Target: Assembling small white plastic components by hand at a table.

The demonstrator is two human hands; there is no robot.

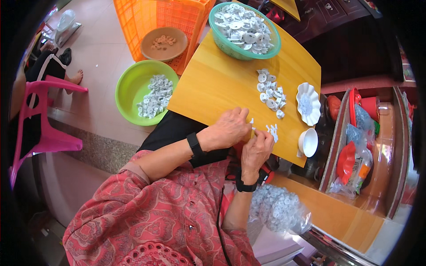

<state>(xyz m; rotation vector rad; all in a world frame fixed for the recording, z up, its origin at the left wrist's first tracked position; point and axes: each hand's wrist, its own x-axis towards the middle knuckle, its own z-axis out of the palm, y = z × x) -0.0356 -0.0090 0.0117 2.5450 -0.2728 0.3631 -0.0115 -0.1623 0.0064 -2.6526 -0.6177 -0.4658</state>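
My left hand and my right hand meet at the near edge of a yellow wooden board, fingers pinched around small white plastic parts. A loose pile of white round parts lies further out on the board. A teal basket full of the same white parts stands at the board's far end. A white scalloped dish and a small white cup sit at the board's right edge. Both wrists wear black bands.
A green bowl with white parts and a brown bowl rest on the floor to the left, by an orange crate. A clear bag of white parts lies at my lap. A pink chair and another person's foot are at left. Red items fill a shelf at right.
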